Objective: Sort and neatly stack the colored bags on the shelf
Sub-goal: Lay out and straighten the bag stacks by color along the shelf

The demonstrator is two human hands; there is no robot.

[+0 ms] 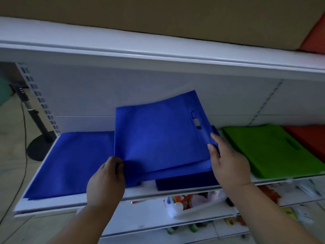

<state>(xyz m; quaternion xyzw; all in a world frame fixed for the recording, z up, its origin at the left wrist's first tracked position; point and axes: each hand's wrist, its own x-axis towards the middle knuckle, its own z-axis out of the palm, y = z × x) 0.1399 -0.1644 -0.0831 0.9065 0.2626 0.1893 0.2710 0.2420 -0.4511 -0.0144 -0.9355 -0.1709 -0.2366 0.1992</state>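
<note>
Left hand [105, 180] pinches near-left corner of flat blue fabric bag [158, 131] | right hand [226, 162] grips its right edge | bag tilted above blue stack [184, 182] on white shelf [52, 205], green bags [267, 150] right

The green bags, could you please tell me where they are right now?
In the head view, the green bags lie flat on the shelf at the right, between the blue stack and the red bags, just beyond the right hand.

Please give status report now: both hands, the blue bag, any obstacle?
Left hand pinches lifted blue bag at near-left corner; right hand grips its right edge below the handle cutout. Bag raised, tilted over blue stack. Green stack beside, apart. Nothing blocking.
</note>
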